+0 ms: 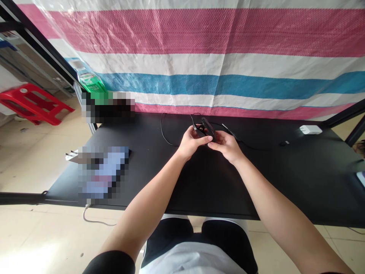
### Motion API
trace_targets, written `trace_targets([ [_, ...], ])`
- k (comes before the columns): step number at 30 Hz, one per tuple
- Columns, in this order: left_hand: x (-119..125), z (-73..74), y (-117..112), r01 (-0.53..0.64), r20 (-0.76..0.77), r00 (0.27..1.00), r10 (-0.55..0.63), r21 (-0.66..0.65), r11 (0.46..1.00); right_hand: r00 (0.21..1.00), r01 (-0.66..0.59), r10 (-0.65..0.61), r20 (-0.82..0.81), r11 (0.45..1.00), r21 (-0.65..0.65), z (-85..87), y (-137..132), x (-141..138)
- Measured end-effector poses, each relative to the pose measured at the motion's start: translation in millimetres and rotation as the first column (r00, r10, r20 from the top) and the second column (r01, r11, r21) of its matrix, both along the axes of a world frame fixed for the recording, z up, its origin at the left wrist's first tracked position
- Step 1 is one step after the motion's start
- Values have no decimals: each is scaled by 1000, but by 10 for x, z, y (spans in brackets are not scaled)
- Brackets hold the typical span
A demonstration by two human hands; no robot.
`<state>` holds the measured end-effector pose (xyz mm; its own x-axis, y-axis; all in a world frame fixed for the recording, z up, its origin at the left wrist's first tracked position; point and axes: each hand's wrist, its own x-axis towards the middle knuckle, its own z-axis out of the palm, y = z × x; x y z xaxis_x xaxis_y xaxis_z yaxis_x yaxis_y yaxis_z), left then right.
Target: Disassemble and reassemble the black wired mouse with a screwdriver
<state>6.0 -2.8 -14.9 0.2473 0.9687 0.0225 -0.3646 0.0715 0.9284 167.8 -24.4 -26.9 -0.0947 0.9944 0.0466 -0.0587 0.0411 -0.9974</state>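
On my feed: black counter (pixel 213 182) under both bare hands, mid-span. Left hand (pixel 191 142) and right hand (pixel 225 146) sit close together, holding a small black corded device (pixel 204 127) between them, exact kind unclear. Fingers (pixel 203 140) curled, pinching it from both sides. Its thin black cable (pixel 168 140) loops across the counter to either side. Further right, a white charger block (pixel 310 129) on the counter. Behind, a pink, white and blue striped tarp (pixel 216 38) hangs.

White power adapter (pixel 310 129) on black table (pixel 216 190)
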Motion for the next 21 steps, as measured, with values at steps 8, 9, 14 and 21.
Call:
trace_targets([
  [8, 3, -17, 12, -9, 0, 1000, 9, 27, 1000, 1000, 5, -5, -3, 999, -33, -10, 11, 8],
  [9, 3, -19, 12, -10, -3, 1000, 10, 30, 999, 1000, 4, -4, 1, 999, -35, -9, 12, 11],
  [14, 3, -8, 9, -22, -21, 1000, 23, 35, 999, 999, -2, 2, 37, 1000, -15, 10, 9, 20],
  [21, 2, 5, 2, -19, -25, 999, 20, 40, 999, 998, 5, -6, 67, 1000, 11, 18, 10, 28],
])
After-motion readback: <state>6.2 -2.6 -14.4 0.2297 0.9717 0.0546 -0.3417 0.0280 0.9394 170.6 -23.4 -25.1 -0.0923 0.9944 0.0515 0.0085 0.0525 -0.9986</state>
